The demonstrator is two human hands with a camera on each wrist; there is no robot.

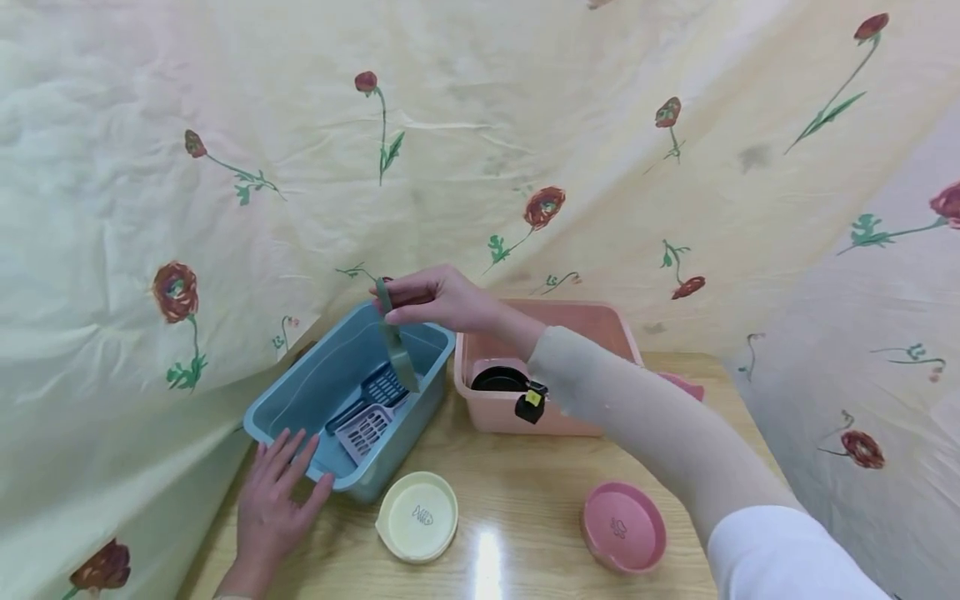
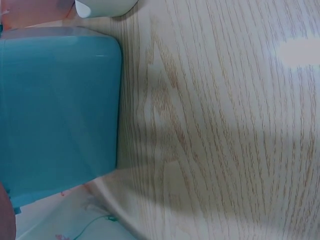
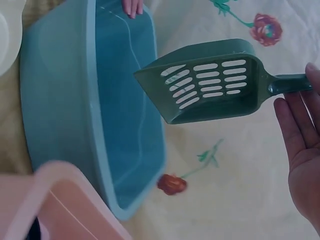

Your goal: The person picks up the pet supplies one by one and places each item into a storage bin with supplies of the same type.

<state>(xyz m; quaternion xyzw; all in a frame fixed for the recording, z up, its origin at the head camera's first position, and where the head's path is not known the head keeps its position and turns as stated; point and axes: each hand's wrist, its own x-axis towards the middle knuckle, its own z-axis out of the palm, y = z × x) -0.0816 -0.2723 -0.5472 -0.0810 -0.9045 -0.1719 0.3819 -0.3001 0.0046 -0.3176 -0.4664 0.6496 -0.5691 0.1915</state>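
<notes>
Fingers of the right hand (image 1: 450,298) pinch the handle of a green scoop (image 1: 400,358), which I record hanging blade-down over the blue tub (image 1: 420,433) at left in the scene. Whether its tip clears the tub's right rim I cannot tell. The left hand (image 1: 275,507) rests at the tub's near rim, fingers extended and spread, gripping nothing.

Markings noted: a fishbone outline in the cream dish (image 1: 418,517), near and just right of the blue tub; a line drawing in the pink dish (image 1: 624,529), farther right, too small for me to identify. A yellow patch on the black block (image 1: 529,405) below the right wrist is unreadable from my position.

Comparing views: my right wrist feed shows the scoop's face, slotted in three banks; the head feed presents it nearly edge-on. Only the head feed shows a dark blue scoop (image 1: 384,386) and a lilac scoop (image 1: 365,432) lying inside the blue tub, and the full pink tub (image 1: 536,414) to the right, a black round item (image 1: 500,379) within. My left wrist feed adds the blue tub's near outer wall and the wood-grained tabletop (image 2: 215,140).
</notes>
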